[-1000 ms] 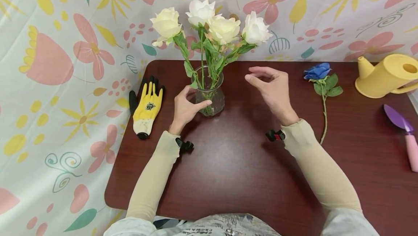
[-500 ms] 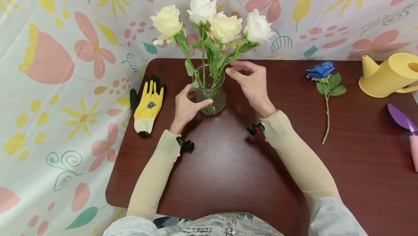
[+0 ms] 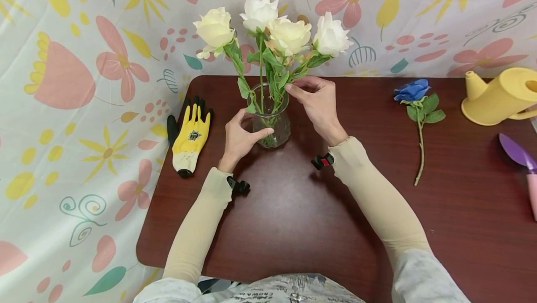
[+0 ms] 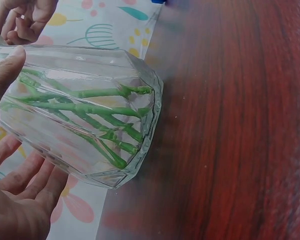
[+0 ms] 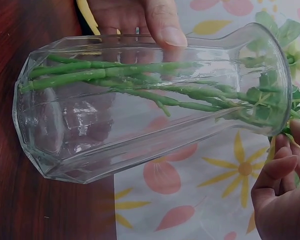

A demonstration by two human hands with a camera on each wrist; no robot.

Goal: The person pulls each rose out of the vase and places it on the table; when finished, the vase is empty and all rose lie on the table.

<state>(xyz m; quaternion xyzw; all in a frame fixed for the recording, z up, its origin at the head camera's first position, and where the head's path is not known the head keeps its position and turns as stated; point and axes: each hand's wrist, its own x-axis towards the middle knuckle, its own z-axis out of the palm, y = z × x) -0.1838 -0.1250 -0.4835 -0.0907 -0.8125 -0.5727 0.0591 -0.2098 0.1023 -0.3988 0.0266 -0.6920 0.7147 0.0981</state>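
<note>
A clear faceted glass vase (image 3: 272,130) stands upright near the table's back edge, holding several white and cream roses (image 3: 289,36). Their green stems (image 4: 100,107) show through the glass, cut ends near its base. My left hand (image 3: 243,136) grips the vase from the left, its thumb (image 5: 165,25) along the near side and its fingers (image 4: 35,180) round the far side. At the rim's right, my right hand (image 3: 316,105) pinches a rose stem among the leaves with thumb and forefinger; its other fingers are curled in the right wrist view.
A yellow and black work glove (image 3: 193,135) lies left of the vase. To the right lie a blue rose (image 3: 413,91) and a purple trowel (image 3: 516,151) with a pink handle, near a yellow watering can (image 3: 491,100). A flowered cloth (image 3: 121,107) hangs behind and left.
My right hand has moved left from beside the vase to the stems at its rim, where its fingertips have come together. My left hand and the vase stay in place.
</note>
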